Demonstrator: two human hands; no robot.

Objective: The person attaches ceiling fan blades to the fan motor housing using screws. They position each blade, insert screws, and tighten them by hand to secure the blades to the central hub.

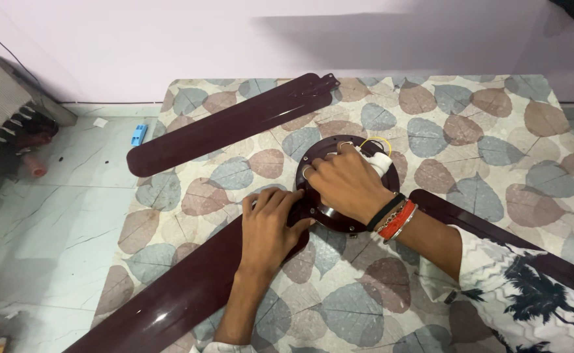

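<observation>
A dark maroon ceiling fan motor hub (pixel 329 219) lies on a table covered with a leaf-patterned cloth (pixel 496 131). My right hand (pixel 346 180) rests on top of the hub, fingers curled over its upper face, beside a white wire bundle (pixel 380 161). My left hand (pixel 270 222) presses down on the root of a maroon fan blade (pixel 182 294) where it meets the hub's left edge. Another blade (pixel 231 124) lies loose at the back left, apart from the hub. A third blade (pixel 496 235) runs out from the hub to the right, under my right forearm.
The table's left edge drops to a pale tiled floor (pixel 51 202). A small blue object (pixel 139 134) lies on the floor by the wall. A cloth-covered thing with cables (pixel 2 111) sits at far left. A pink wall runs behind the table.
</observation>
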